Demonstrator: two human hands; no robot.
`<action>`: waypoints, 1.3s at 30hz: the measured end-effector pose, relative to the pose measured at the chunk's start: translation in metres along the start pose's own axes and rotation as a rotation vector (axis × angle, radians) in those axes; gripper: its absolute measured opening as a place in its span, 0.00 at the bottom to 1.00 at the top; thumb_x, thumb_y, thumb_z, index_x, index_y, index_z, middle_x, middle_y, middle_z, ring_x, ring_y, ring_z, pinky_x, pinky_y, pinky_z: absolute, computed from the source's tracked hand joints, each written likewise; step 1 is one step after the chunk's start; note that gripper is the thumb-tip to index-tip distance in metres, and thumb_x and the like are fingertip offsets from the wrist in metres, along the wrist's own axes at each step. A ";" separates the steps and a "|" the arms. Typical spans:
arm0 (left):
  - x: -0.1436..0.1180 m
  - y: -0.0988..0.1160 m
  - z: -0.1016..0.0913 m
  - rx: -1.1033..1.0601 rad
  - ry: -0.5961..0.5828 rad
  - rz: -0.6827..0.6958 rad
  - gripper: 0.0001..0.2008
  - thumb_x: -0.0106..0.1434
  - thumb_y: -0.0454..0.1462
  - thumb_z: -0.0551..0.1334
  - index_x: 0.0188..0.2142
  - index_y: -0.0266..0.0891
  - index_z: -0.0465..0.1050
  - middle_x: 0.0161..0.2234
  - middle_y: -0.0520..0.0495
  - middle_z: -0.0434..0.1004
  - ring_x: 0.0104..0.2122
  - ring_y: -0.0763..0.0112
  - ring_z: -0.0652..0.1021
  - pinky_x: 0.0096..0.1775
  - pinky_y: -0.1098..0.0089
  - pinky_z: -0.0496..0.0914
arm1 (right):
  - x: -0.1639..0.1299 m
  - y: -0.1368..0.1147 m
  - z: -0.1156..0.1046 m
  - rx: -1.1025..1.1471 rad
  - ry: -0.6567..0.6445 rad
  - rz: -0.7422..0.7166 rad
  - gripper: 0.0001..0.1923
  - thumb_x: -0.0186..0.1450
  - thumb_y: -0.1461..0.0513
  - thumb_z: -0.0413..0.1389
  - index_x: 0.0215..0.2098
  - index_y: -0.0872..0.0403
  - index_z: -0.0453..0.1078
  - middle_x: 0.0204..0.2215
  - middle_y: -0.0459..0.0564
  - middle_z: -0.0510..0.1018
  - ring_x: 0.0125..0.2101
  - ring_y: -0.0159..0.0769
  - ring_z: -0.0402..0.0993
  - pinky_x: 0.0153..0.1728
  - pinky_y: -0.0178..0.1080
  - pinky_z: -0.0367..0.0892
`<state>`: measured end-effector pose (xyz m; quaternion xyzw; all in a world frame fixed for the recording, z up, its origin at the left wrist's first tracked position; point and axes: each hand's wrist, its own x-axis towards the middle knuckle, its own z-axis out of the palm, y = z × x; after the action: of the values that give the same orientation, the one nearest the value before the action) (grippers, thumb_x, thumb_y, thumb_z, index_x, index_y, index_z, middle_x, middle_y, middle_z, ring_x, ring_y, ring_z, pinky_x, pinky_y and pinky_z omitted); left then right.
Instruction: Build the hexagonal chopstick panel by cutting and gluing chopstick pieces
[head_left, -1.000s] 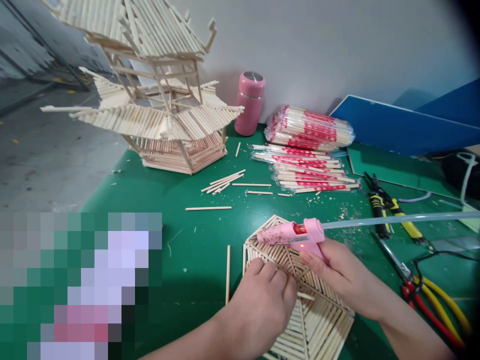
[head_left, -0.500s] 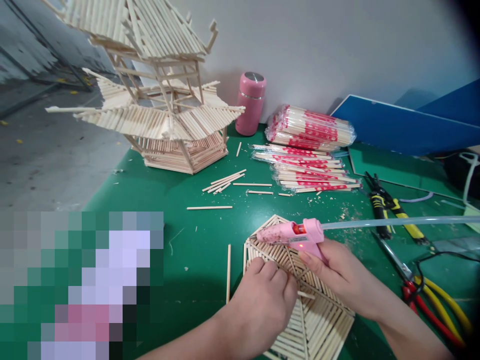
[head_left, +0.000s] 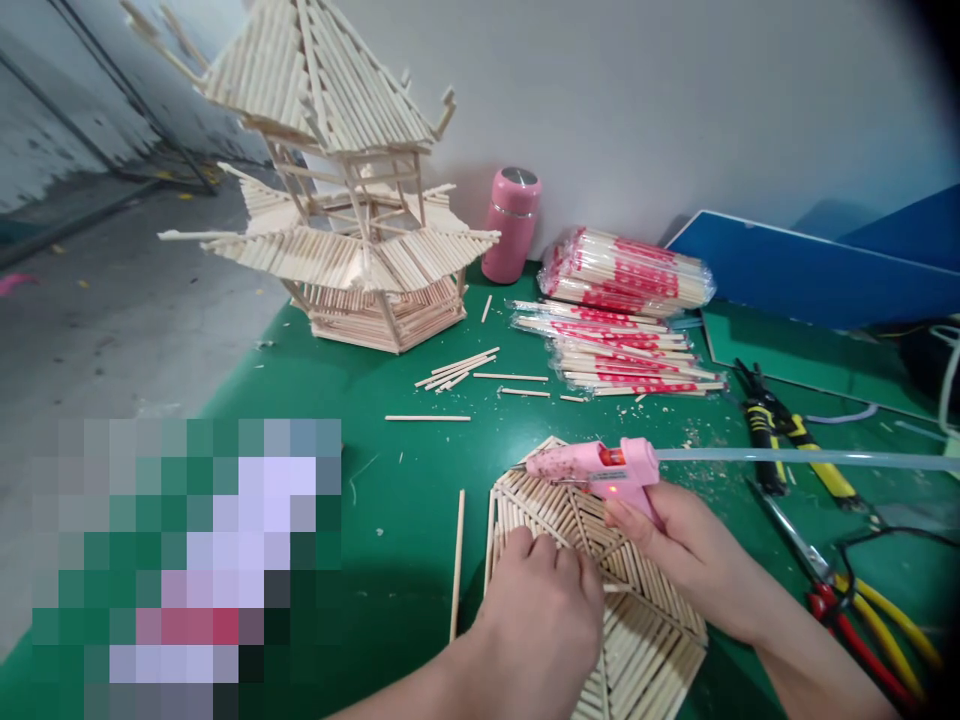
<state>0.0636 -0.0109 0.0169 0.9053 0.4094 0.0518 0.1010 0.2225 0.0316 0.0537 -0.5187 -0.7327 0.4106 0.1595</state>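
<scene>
My right hand grips a pink hot glue gun, with its nozzle pointing left above the far left edge of a polygonal panel of wooden sticks. A clear glue stick runs out of the gun's back to the right. My left hand is closed, knuckles up, over the panel. The end of a short wooden stick juts from under its right side; the fingertips are hidden. A single loose stick lies left of the panel on the green table.
A pagoda-like stick model stands at the back left, beside a pink bottle. Wrapped chopsticks and loose sticks lie behind the panel. Yellow-black pliers and red-and-yellow-handled pliers lie right. A pixelated patch covers the lower left.
The view has shifted slightly, so the background sits lower and further right. The glue gun has moved slightly right. The stick end under my left hand now lies more level.
</scene>
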 end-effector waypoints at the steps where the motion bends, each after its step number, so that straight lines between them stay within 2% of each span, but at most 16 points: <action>1: 0.001 0.002 0.001 0.002 0.000 -0.015 0.03 0.55 0.30 0.54 0.28 0.35 0.64 0.22 0.48 0.70 0.22 0.66 0.70 0.24 0.66 0.59 | 0.000 -0.001 0.000 0.008 -0.005 -0.005 0.11 0.64 0.58 0.45 0.26 0.53 0.63 0.24 0.44 0.70 0.26 0.31 0.66 0.27 0.33 0.62; 4: 0.003 0.004 0.004 -0.002 0.042 -0.023 0.03 0.55 0.30 0.53 0.27 0.36 0.63 0.23 0.49 0.70 0.23 0.66 0.70 0.24 0.66 0.60 | 0.001 -0.003 0.001 0.015 -0.033 -0.023 0.11 0.65 0.58 0.45 0.28 0.52 0.63 0.25 0.44 0.70 0.27 0.32 0.66 0.30 0.34 0.63; 7: 0.000 0.001 0.006 -0.011 0.078 -0.001 0.03 0.55 0.29 0.53 0.28 0.36 0.62 0.25 0.49 0.70 0.24 0.66 0.70 0.25 0.65 0.60 | 0.002 -0.003 0.003 -0.026 -0.041 -0.026 0.12 0.64 0.58 0.45 0.26 0.52 0.63 0.22 0.44 0.68 0.23 0.31 0.63 0.27 0.34 0.62; 11: -0.003 -0.003 0.006 -0.043 0.078 0.035 0.02 0.56 0.30 0.53 0.29 0.37 0.62 0.27 0.49 0.70 0.26 0.66 0.69 0.27 0.64 0.61 | 0.002 -0.003 0.006 -0.056 -0.040 -0.035 0.12 0.64 0.58 0.44 0.28 0.53 0.63 0.22 0.45 0.69 0.23 0.32 0.63 0.25 0.34 0.60; 20: -0.005 -0.005 0.008 -0.059 0.043 0.048 0.02 0.56 0.31 0.54 0.31 0.37 0.62 0.28 0.48 0.69 0.27 0.66 0.68 0.28 0.64 0.61 | 0.003 -0.002 0.006 -0.097 -0.047 -0.036 0.13 0.64 0.58 0.44 0.24 0.53 0.62 0.20 0.44 0.66 0.21 0.31 0.61 0.25 0.33 0.59; 28: -0.004 -0.004 0.005 -0.047 0.035 0.032 0.02 0.56 0.30 0.54 0.30 0.37 0.61 0.27 0.49 0.69 0.26 0.67 0.68 0.27 0.65 0.58 | 0.001 -0.007 0.001 -0.015 -0.071 -0.016 0.12 0.65 0.58 0.44 0.32 0.54 0.66 0.27 0.46 0.72 0.29 0.34 0.67 0.32 0.34 0.62; 31: -0.005 -0.004 0.006 -0.044 0.071 0.035 0.02 0.56 0.30 0.52 0.30 0.37 0.61 0.27 0.49 0.68 0.25 0.68 0.67 0.27 0.66 0.58 | 0.002 -0.006 0.001 -0.009 -0.054 -0.011 0.12 0.65 0.58 0.44 0.33 0.54 0.66 0.28 0.46 0.73 0.29 0.33 0.67 0.30 0.34 0.63; 35: -0.005 -0.004 0.008 -0.042 0.087 0.038 0.02 0.56 0.30 0.53 0.29 0.37 0.61 0.26 0.49 0.68 0.24 0.68 0.66 0.26 0.66 0.58 | 0.003 -0.003 0.000 -0.053 -0.016 -0.001 0.13 0.65 0.58 0.44 0.28 0.55 0.65 0.23 0.45 0.70 0.24 0.30 0.65 0.25 0.32 0.61; 39: -0.005 -0.004 0.009 -0.048 0.094 0.040 0.02 0.56 0.30 0.53 0.29 0.37 0.61 0.26 0.49 0.68 0.24 0.67 0.66 0.25 0.66 0.57 | 0.003 -0.001 -0.001 -0.069 -0.009 -0.008 0.13 0.64 0.58 0.45 0.26 0.54 0.65 0.22 0.44 0.70 0.23 0.30 0.65 0.26 0.32 0.62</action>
<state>0.0593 -0.0132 0.0073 0.9072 0.3939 0.1060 0.1025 0.2212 0.0351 0.0549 -0.5189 -0.7493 0.3869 0.1399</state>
